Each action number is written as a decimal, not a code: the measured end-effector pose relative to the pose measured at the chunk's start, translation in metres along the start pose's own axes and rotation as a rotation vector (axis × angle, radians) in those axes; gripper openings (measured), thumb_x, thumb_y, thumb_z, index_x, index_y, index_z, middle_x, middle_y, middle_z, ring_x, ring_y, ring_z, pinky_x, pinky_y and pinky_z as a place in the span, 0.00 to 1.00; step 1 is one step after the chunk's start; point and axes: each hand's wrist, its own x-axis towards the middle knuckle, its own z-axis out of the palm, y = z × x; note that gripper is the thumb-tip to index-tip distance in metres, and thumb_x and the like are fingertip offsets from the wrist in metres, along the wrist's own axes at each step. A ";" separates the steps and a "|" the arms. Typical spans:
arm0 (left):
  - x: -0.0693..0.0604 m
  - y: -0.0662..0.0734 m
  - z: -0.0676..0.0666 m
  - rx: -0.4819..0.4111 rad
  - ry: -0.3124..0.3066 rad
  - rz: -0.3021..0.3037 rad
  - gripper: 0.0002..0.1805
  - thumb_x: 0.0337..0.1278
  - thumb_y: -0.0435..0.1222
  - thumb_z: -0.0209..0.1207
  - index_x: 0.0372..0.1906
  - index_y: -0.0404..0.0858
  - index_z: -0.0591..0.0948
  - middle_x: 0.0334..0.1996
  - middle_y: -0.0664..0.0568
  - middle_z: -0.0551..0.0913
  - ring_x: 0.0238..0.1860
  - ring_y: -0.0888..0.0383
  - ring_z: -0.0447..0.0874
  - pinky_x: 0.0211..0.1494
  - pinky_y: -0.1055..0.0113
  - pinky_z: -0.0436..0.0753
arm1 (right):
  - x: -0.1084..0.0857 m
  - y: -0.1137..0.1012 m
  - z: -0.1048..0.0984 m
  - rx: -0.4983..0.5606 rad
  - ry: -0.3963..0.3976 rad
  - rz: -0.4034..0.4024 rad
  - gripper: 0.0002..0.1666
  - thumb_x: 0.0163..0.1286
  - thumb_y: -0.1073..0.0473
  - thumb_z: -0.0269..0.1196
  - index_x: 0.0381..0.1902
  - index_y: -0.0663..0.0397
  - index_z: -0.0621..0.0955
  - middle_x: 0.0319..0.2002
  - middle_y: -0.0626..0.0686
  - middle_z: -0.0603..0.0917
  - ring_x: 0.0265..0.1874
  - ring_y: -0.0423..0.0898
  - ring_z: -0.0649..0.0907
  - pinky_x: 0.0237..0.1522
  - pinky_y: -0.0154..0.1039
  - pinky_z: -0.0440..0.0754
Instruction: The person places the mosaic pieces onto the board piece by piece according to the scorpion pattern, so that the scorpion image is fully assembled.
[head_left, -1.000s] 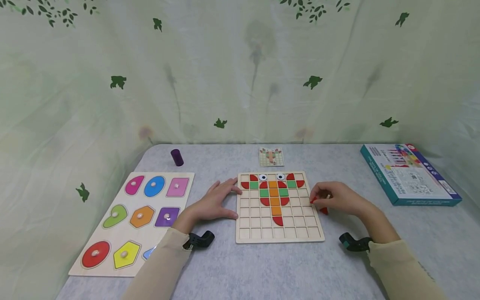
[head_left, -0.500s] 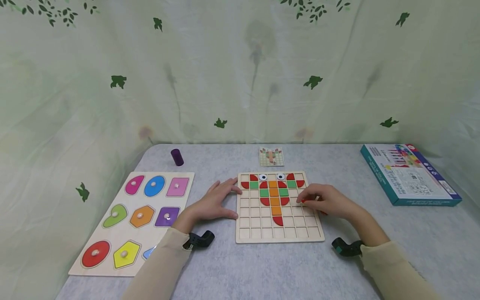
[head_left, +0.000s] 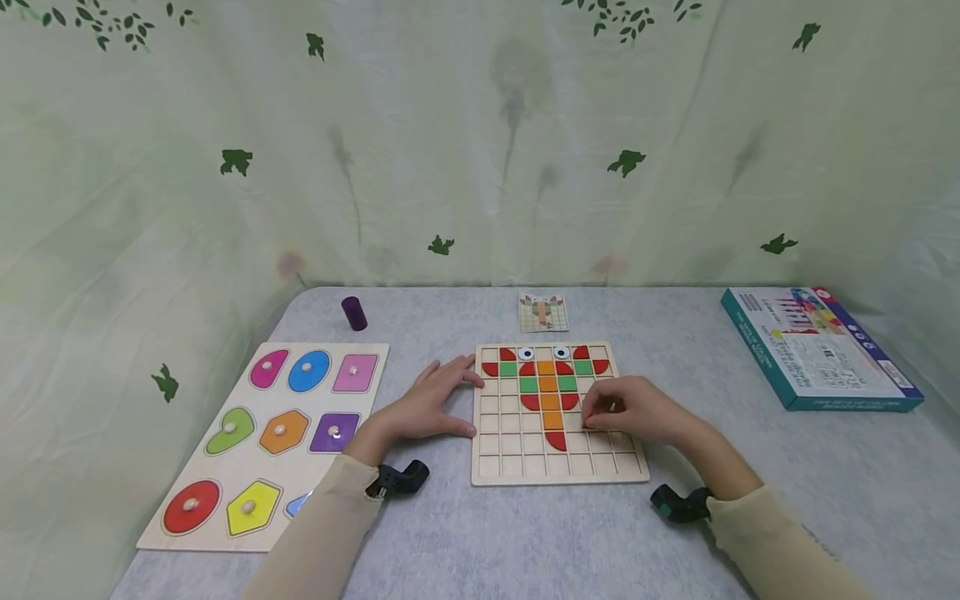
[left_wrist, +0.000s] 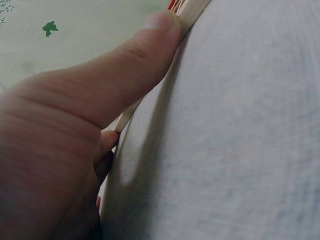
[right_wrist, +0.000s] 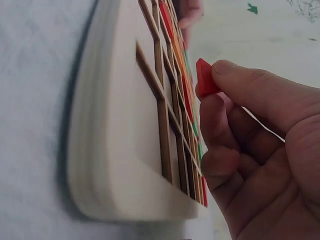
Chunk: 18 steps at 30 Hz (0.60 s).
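In the head view a wooden grid board (head_left: 517, 467) lies on the table, holding orange squares (head_left: 550, 402), green squares (head_left: 528, 386), red rounded pieces (head_left: 556, 441) and two eye discs (head_left: 562, 353). My left hand (head_left: 427, 408) rests along the board's left edge, thumb and fingers touching it. Over the right half of the grid is my right hand (head_left: 637, 408). Its thumb and forefinger pinch a small red piece (right_wrist: 206, 77), seen in the right wrist view, held above the board. The piece's full outline is partly covered by the fingertips.
A small pattern card (head_left: 543, 313) lies behind the board. On the left is a knobbed shape puzzle (head_left: 255, 400), partly under the left forearm, with a purple cylinder (head_left: 354, 314) behind it. A boxed game (head_left: 825, 350) sits at the back right.
My right hand has moved left with the red piece, from beside the board's right edge to over its grid. My left hand has stayed at the left edge.
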 end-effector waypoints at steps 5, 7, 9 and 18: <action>-0.001 0.000 0.000 0.004 0.002 0.001 0.38 0.46 0.53 0.74 0.63 0.48 0.74 0.81 0.49 0.52 0.82 0.49 0.45 0.83 0.46 0.36 | 0.001 -0.002 0.006 0.019 -0.039 -0.007 0.02 0.65 0.54 0.70 0.33 0.42 0.85 0.34 0.43 0.85 0.37 0.44 0.79 0.40 0.31 0.80; -0.001 0.000 0.000 0.006 0.004 0.003 0.38 0.46 0.53 0.74 0.63 0.48 0.74 0.81 0.49 0.52 0.82 0.49 0.45 0.83 0.46 0.36 | 0.002 -0.003 0.008 0.026 -0.055 -0.004 0.02 0.65 0.55 0.70 0.33 0.41 0.85 0.33 0.43 0.85 0.36 0.44 0.79 0.40 0.31 0.80; -0.001 0.000 0.000 0.004 0.004 0.002 0.38 0.46 0.53 0.74 0.63 0.48 0.74 0.81 0.49 0.52 0.82 0.49 0.45 0.83 0.46 0.36 | 0.002 -0.004 0.011 0.033 -0.077 -0.012 0.02 0.66 0.56 0.69 0.33 0.42 0.85 0.32 0.43 0.84 0.34 0.44 0.80 0.38 0.31 0.81; 0.000 -0.001 0.001 -0.003 0.005 -0.002 0.37 0.45 0.53 0.74 0.62 0.49 0.74 0.81 0.48 0.52 0.82 0.49 0.45 0.83 0.45 0.36 | 0.000 -0.009 0.012 0.008 -0.109 -0.095 0.01 0.66 0.57 0.69 0.35 0.45 0.85 0.32 0.43 0.84 0.31 0.40 0.80 0.36 0.30 0.82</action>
